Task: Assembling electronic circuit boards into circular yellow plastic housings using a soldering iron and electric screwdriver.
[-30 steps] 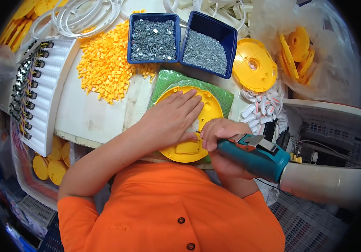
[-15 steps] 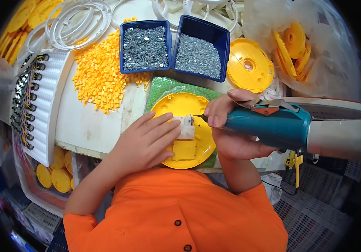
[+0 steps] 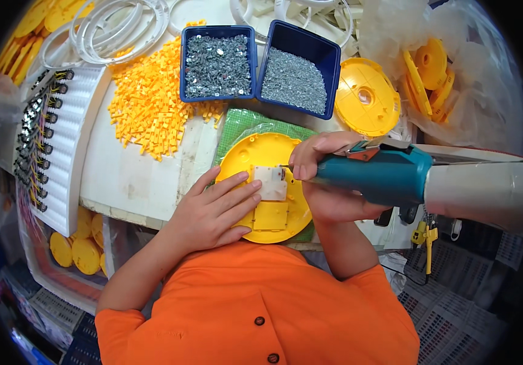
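A round yellow plastic housing [image 3: 271, 232] lies on a green mat [image 3: 231, 124] at the table's front edge. Set in its middle is a white plastic box [image 3: 270, 188]. My left hand [image 3: 217, 210] rests flat on the housing's left side, fingers stretched out, the tips at the box's left edge. My right hand [image 3: 328, 182] is wrapped round a teal electric screwdriver [image 3: 374, 176] held almost level. Its bit points left and meets the right side of the white box near the top. Whether a screw sits under the tip is too small to tell.
Beyond the mat stand two blue bins, one with dark screws [image 3: 219, 67], one with silver screws [image 3: 292, 81]. Small yellow parts [image 3: 149, 103] are heaped to their left. A white foam tray [image 3: 76, 143] holds wired components. Another yellow disc [image 3: 367, 97] lies at the right.
My right hand and the screwdriver have shifted slightly left, bringing the bit up against the white box. My left hand stays flat on the housing. The whole view has shifted a little.
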`<state>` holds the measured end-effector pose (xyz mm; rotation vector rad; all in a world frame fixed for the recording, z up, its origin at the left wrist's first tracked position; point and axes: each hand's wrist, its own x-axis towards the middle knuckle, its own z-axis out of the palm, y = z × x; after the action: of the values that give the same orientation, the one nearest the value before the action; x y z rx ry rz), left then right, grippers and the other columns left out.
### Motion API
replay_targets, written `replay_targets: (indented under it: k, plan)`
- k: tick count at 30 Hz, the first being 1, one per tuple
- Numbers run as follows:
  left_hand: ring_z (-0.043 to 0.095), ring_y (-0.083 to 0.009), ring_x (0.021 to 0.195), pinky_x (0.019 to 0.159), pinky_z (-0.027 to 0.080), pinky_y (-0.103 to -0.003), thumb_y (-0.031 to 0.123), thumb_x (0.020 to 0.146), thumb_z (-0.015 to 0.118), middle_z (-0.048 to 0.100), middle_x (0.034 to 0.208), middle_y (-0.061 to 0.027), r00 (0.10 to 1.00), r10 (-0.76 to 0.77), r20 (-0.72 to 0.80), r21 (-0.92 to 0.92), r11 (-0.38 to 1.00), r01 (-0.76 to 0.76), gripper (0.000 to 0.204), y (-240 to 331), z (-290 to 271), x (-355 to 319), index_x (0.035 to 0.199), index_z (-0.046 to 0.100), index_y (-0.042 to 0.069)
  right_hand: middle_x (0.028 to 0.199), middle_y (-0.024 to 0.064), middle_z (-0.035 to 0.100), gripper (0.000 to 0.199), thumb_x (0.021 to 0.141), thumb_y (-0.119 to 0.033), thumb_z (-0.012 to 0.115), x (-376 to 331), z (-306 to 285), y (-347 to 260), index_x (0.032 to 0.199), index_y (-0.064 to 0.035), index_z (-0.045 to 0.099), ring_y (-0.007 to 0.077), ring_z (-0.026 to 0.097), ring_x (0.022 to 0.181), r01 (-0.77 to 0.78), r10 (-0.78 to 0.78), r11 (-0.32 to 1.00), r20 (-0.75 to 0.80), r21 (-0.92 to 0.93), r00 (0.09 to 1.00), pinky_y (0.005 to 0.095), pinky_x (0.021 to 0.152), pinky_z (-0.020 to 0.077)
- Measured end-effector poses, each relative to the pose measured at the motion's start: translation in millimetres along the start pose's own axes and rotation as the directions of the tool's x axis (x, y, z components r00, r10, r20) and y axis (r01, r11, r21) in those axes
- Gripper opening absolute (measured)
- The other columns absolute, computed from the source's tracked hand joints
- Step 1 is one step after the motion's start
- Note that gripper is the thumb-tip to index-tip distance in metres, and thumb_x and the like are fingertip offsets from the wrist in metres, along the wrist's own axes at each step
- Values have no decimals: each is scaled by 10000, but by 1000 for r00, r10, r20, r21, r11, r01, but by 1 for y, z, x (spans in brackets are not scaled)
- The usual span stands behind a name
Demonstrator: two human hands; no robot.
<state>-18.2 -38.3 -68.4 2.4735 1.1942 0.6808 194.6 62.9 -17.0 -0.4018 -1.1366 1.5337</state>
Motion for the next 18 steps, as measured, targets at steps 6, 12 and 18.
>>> replay_targets:
  k: [6,12,18]
  plan:
    - [491,-228,1374,1197,263,-501,423,865,684,540,1478,-35,1000,10,-9,0,1000,-10,560,-1,1,0,1326,620,111,768,152,633,1005,819,-828,446,-4,-4,5,1220,83,584,246,593,680,11,-11,1000,-7,-27,1000,380,660,472]
    - [522,-250,1348,1179,289,-506,412,871,672,587,1424,-39,999,4,-41,-13,1000,-5,519,-1,2,0,1297,642,118,797,140,631,1099,790,-868,448,4,14,-10,1361,69,508,225,584,736,30,-29,999,88,-12,996,368,742,449]
    - [491,-224,1372,1196,273,-491,411,896,655,555,1456,-40,999,17,-37,-17,1000,-18,518,-2,1,1,1317,619,111,828,159,620,991,827,-820,439,6,26,3,1289,48,560,250,581,747,-108,96,990,129,94,987,371,717,458]
